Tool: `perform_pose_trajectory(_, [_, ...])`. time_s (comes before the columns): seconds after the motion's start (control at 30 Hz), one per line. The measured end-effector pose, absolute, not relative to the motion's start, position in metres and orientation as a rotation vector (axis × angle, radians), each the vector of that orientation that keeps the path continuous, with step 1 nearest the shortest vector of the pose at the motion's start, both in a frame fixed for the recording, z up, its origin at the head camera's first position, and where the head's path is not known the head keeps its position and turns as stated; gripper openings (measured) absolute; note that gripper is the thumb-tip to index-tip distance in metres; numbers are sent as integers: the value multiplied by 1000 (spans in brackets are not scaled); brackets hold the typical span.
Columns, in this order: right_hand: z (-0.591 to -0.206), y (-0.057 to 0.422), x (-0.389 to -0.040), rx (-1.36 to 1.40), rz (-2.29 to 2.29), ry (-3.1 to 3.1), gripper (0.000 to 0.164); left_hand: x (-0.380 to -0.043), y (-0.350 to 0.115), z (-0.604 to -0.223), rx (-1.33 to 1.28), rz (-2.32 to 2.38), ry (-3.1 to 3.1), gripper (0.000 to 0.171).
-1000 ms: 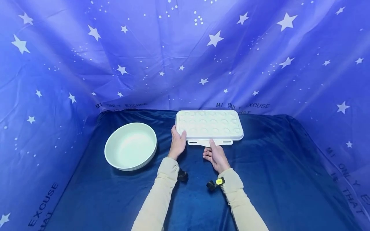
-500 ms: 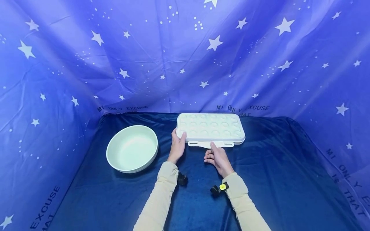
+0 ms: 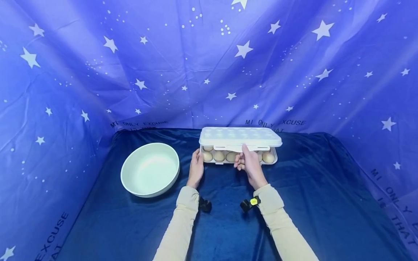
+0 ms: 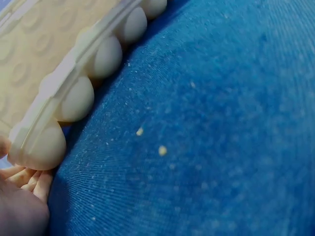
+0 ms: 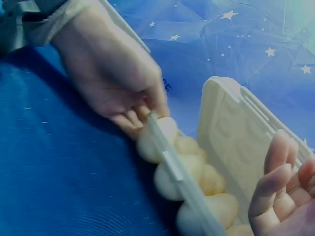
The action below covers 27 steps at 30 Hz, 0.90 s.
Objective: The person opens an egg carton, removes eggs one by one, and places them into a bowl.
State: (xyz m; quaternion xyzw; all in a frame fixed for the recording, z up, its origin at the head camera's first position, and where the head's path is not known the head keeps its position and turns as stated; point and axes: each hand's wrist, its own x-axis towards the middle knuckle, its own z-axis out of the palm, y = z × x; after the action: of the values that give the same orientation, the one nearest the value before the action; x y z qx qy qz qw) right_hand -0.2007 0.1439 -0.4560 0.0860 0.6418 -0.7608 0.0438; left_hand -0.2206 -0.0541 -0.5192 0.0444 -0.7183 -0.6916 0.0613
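In the head view, a white egg box (image 3: 273, 158) lies at the far middle of the table, its lid (image 3: 240, 135) partly raised. Under the lid, rows of light brown eggs (image 3: 219, 156) show. My left hand (image 3: 196, 169) grips the left end of the box; in the left wrist view, the fingers (image 4: 30, 182) reach under the corner egg cup. My right hand (image 3: 250, 167) holds the lid by its front flap (image 3: 225, 148), thumb on top. In the right wrist view, the right fingers (image 5: 276, 184) curl beside the lid's edge, and part of that hand is cut off.
A pale green round bowl (image 3: 150, 169) stands left of the box on the dark blue cloth (image 3: 222, 232). Behind and at the sides hangs a blue curtain (image 3: 183, 43) with white stars.
The lid, closed on the box before, now tilts up at the front, and eggs show beneath it. My right hand has moved up with the flap, while my left stays at the box's end.
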Motion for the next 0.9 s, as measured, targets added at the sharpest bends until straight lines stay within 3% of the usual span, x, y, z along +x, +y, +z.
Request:
perform_pose_trajectory(0.73, [-411, 153, -300, -22, -2395, 1969, 43, -221, -56, -525, 101, -1925, -2242, 38])
perform_pose_trajectory(0.9, [-404, 154, -324, -42, -2450, 1887, 50, -221, -54, -528, 118, -1913, -2248, 37])
